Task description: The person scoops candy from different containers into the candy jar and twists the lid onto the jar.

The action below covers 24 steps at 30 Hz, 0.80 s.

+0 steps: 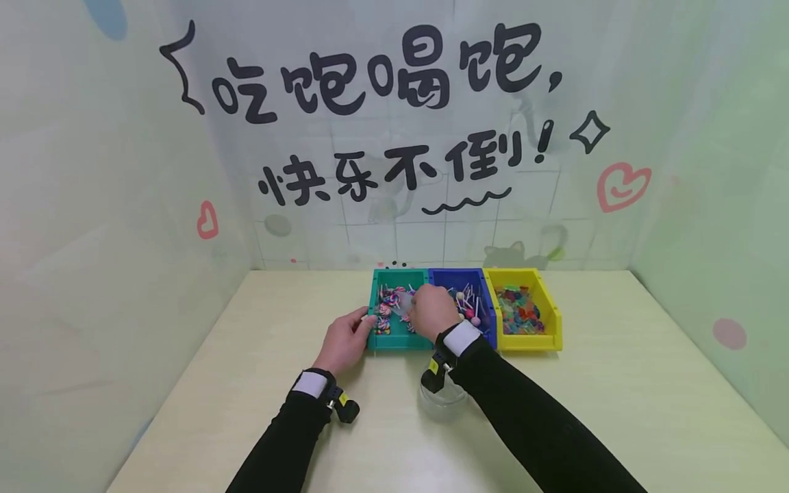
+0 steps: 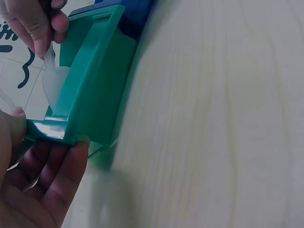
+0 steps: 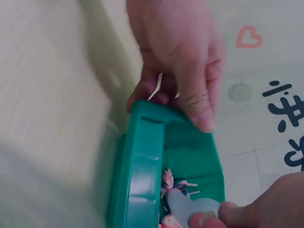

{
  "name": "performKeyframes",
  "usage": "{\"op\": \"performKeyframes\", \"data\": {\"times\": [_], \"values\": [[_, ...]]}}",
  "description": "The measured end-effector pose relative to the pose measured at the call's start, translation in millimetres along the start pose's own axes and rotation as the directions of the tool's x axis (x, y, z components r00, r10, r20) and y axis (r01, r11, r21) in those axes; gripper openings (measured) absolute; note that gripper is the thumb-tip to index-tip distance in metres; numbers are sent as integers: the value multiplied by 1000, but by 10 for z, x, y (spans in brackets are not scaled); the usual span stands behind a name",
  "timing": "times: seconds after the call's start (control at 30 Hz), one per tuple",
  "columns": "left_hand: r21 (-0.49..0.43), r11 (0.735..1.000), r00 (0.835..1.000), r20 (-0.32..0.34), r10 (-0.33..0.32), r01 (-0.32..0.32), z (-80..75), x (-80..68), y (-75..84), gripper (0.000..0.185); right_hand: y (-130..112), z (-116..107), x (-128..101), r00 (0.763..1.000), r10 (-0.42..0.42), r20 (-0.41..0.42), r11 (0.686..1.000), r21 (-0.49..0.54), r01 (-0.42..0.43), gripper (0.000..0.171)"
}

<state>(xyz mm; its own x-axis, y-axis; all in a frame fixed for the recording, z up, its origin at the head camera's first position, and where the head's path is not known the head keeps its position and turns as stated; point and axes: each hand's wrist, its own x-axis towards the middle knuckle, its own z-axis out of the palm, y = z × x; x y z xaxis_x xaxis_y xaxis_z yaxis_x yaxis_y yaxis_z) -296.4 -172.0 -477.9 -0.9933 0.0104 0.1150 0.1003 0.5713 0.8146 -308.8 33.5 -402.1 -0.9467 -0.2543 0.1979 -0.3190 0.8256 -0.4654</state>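
A green bin [image 1: 401,342] stands on the table, with small striped lollipops [image 3: 167,180] in it. My left hand [image 1: 345,340] grips its left end; in the right wrist view the thumb lies over the rim and the fingers are on the outside. My right hand [image 1: 433,311] pinches the handle of a translucent white spoon [image 3: 183,207]. The spoon's bowl is down inside the green bin, touching or close beside the lollipops; which of the two is hard to tell. The left wrist view also shows the spoon [image 2: 54,83] hanging below the right fingers.
A blue bin [image 1: 491,322] with round-headed lollipops adjoins the green one. Right of it is a yellow bin [image 1: 530,342] holding colourful translucent pieces. A clear round container [image 1: 444,407] stands in front, partly hidden under the right wrist. A printed wall [image 1: 444,246] rises behind.
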Motion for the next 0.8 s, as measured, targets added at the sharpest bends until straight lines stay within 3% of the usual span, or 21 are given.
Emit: {"op": "performKeyframes", "data": {"times": [0.1,0.23,0.4,0.47,0.6,0.63,0.8], "values": [[3,1000,1000,-3,10,-10,18,9,-17,47,-2,-27,31,992,109,67,987,110,-116,34],[8,1000,1000,-4,14,-14,34,12,-33,48,5,-57,58,953,242,181,936,214,-278,32],[16,1000,1000,-13,14,-14,20,10,-21,48,1,-56,90,936,244,253,892,320,-319,24],[12,1000,1000,-3,6,-6,23,11,-16,49,12,-40,102,922,255,291,841,403,-360,23],[9,1000,1000,4,1,-1,39,22,-6,50,24,-28,129,881,298,367,707,535,-462,26],[7,1000,1000,4,-3,3,40,22,-2,50,22,-23,136,875,298,381,689,549,-473,27],[7,1000,1000,3,-24,24,34,23,1,52,8,-3,176,863,281,420,686,542,-486,30]]}}
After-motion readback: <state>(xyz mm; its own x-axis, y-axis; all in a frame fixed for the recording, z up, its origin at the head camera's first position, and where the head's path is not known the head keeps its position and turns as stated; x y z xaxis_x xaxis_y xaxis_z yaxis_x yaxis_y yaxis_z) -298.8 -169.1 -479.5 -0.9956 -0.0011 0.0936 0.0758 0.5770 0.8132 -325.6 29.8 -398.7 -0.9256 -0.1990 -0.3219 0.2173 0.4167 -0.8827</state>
